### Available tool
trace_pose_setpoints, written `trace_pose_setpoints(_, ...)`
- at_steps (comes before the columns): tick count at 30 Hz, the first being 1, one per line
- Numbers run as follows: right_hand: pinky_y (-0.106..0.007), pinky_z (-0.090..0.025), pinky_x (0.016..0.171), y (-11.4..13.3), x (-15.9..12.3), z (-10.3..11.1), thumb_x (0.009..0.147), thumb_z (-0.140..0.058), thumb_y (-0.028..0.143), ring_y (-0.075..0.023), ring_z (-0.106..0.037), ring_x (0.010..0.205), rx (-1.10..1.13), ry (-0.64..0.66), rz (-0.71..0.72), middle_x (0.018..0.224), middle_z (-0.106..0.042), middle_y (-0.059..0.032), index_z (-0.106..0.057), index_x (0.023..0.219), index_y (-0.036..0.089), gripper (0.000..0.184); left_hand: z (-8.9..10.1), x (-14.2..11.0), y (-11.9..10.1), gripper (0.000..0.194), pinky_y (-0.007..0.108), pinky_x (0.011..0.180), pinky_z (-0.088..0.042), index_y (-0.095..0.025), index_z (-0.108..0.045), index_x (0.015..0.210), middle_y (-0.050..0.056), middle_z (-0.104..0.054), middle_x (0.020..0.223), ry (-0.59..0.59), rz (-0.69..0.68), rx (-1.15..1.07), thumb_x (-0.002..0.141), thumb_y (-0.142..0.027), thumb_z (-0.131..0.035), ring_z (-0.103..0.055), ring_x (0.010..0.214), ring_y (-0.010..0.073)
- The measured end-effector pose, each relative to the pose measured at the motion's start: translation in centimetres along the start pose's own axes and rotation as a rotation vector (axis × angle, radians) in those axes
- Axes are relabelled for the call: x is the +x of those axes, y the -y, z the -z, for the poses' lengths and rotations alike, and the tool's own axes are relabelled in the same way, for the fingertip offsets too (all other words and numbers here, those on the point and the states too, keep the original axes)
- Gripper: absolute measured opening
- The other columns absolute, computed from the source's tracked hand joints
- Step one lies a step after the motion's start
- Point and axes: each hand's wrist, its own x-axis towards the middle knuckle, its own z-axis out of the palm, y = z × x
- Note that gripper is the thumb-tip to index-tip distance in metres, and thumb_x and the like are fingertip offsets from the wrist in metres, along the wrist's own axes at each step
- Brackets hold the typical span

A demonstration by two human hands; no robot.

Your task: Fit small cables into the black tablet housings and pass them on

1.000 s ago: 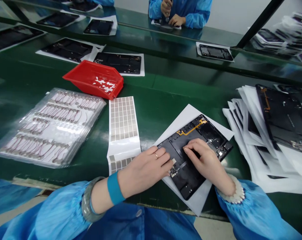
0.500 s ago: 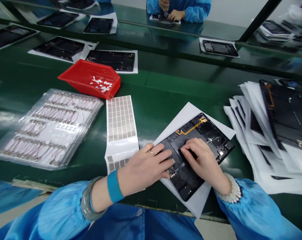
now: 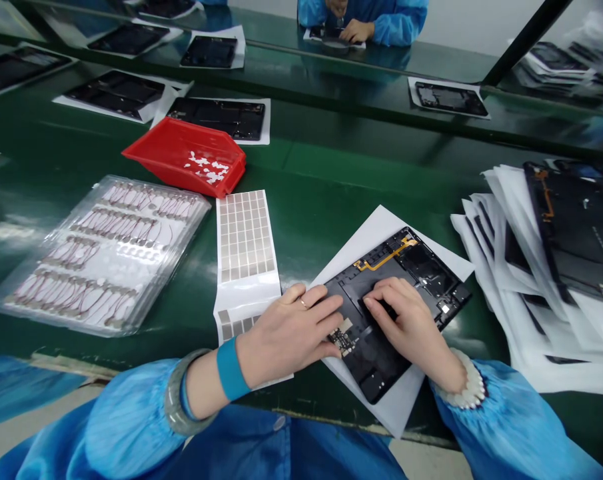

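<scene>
A black tablet housing point(image 3: 376, 357) with an orange flex cable point(image 3: 388, 257) and a small circuit board lies slanted on a white sheet point(image 3: 398, 410). My left hand point(image 3: 286, 333) rests along the housing's left edge, its fingers stretched out over the rim next to the board. Over the middle of the housing, my right hand point(image 3: 401, 320) has thumb and fingertips pinched together against the dark surface. Whatever those fingertips hold, if anything, is hidden. Partly under my left wrist lies a sheet of grey square stickers point(image 3: 246, 233).
Left stands a clear tray point(image 3: 131, 327) of small wired round parts. Behind it, a red bin point(image 3: 181, 143) holds white scraps. Tablet housings with white sheets point(image 3: 511, 300) are stacked at right; more point(image 3: 221, 117) lie at the back. Across the bench, a person's hands point(image 3: 356, 30) work.
The whole view has shifted slightly. My left fingers have drawn back a little, showing more of the circuit board; my right hand stays pinched at the same spot on the housing.
</scene>
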Motion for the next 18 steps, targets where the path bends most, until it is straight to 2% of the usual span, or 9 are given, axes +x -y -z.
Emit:
trace_pose_setpoints(3,-0.036,-0.042,0.078,-0.1,0.0,0.0,0.095,-0.043,0.03,-0.0199,-0.054,0.085,0.0,0.007,0.001,0.088,-0.06,-0.0061,-0.06,0.083,0.021,0.022,0.1,0.0,-0.1,0.034,0.034,0.079,-0.031,-0.018,-0.06,0.098,0.004,-0.06,0.11,-0.036,-0.005,0.041,0.087,-0.05,-0.058,-0.048,0.099,0.0217)
trace_pose_setpoints(7,-0.035,-0.043,0.077,-0.1,-0.1,-0.1,0.095,-0.043,0.03,-0.0198,-0.054,0.085,0.005,-0.001,0.016,0.089,-0.06,-0.0065,-0.06,0.083,0.021,0.022,0.3,0.1,-0.5,0.031,0.033,0.077,-0.033,-0.024,-0.057,0.11,0.001,-0.061,0.104,0.024,-0.03,0.014,0.087,-0.045,-0.06,-0.05,0.095,0.02)
trace_pose_setpoints(12,-0.036,-0.044,0.077,-0.1,0.0,-0.1,0.094,-0.045,0.029,-0.0198,-0.055,0.084,0.004,-0.015,0.006,0.088,-0.06,-0.0061,-0.059,0.083,0.021,0.02,-0.4,0.0,-0.3,0.041,0.034,0.079,-0.036,-0.019,-0.055,0.113,0.004,-0.061,0.108,0.002,-0.01,0.008,0.087,-0.049,-0.059,-0.051,0.097,0.0215)
trace_pose_setpoints(15,-0.04,-0.045,0.078,0.1,0.3,0.0,0.094,-0.044,0.03,-0.0224,-0.057,0.085,0.023,0.003,-0.003,0.088,-0.06,-0.0074,-0.058,0.084,0.022,0.019,-0.6,-0.1,-0.4,0.036,0.036,0.079,-0.038,-0.023,-0.054,0.114,0.003,-0.059,0.111,0.034,-0.006,-0.007,0.087,-0.045,-0.06,-0.052,0.099,0.0226)
trace_pose_setpoints(18,-0.046,-0.048,0.08,-0.4,-0.2,0.0,0.091,-0.046,0.031,-0.0273,-0.059,0.088,0.071,0.013,-0.004,0.089,-0.062,-0.0102,-0.059,0.083,0.026,0.016,0.5,-0.5,-1.3,0.034,0.036,0.082,-0.04,-0.02,-0.055,0.113,0.005,-0.058,0.11,0.05,0.025,0.019,0.087,-0.041,-0.06,-0.052,0.1,0.0225)
